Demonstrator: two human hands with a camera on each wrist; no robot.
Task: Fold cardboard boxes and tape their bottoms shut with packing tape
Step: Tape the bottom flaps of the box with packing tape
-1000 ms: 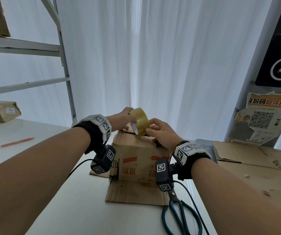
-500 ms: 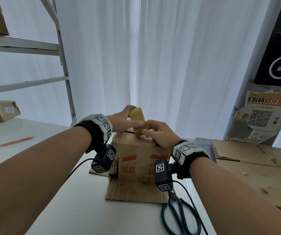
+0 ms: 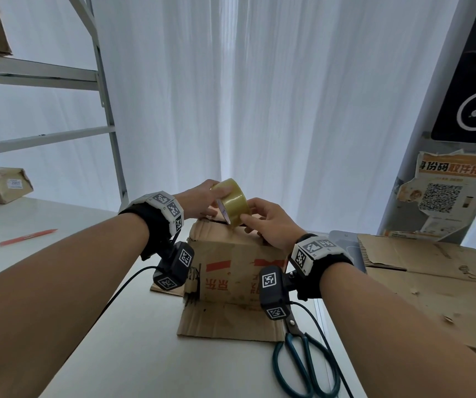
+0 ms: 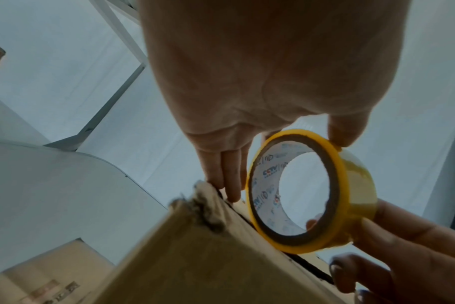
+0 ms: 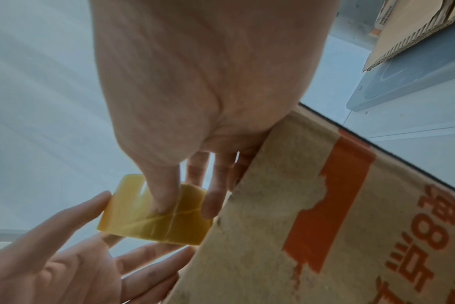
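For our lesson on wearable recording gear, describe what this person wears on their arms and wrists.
Both forearms are bare, with no sleeves. Each wrist carries a black strap topped by a white block of black-and-white square markers: left wristband, right wristband. Below each hangs a black camera box bearing similar markers, left, right, each trailing a thin black cable.

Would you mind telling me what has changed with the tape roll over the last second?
The tape roll turned between both hands, edge-on half a second ago, its core now showing again. It stays over the cardboard box; the scissors have not moved.
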